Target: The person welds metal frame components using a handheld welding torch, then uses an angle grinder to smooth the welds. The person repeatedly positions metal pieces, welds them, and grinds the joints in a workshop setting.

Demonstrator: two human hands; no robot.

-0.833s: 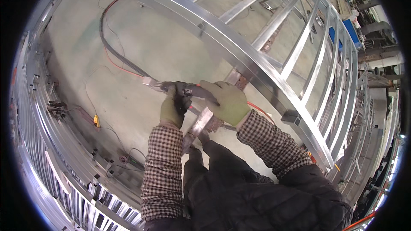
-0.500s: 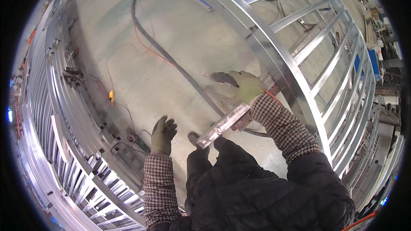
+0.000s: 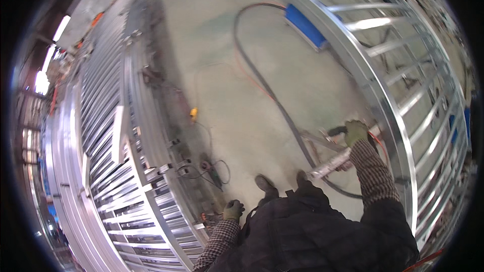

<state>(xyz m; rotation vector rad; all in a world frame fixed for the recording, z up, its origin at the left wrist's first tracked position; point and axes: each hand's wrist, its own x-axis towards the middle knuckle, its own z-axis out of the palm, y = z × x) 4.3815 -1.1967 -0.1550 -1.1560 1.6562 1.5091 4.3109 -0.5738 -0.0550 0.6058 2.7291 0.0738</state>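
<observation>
At the right, my right hand (image 3: 357, 133) in a green glove is closed round a dark-handled tool (image 3: 337, 131); its exact kind does not show clearly. An orange cord (image 3: 379, 143) runs beside that wrist. Below the hand lies a short, scuffed silvery bar (image 3: 330, 165) on a rusty support. The long silver metal frame (image 3: 388, 98) with crossbars stands just right of this hand. My left hand (image 3: 233, 211), also gloved, hangs low near the stacked metal at the left. Its fingers are loosely bent and nothing shows in them.
Stacked slatted metal frames (image 3: 151, 199) line the left side. A thick black hose (image 3: 267, 88) curves over the floor toward my feet. A yellow item (image 3: 193, 115) on a cord and a corded power tool (image 3: 213, 174) lie beside the stack. A blue object (image 3: 305, 26) lies farther off.
The view has swung left, so the scene sits farther right. My left hand has dropped lower, nearer my body, its fingers less spread. My right hand still holds the dark-handled tool.
</observation>
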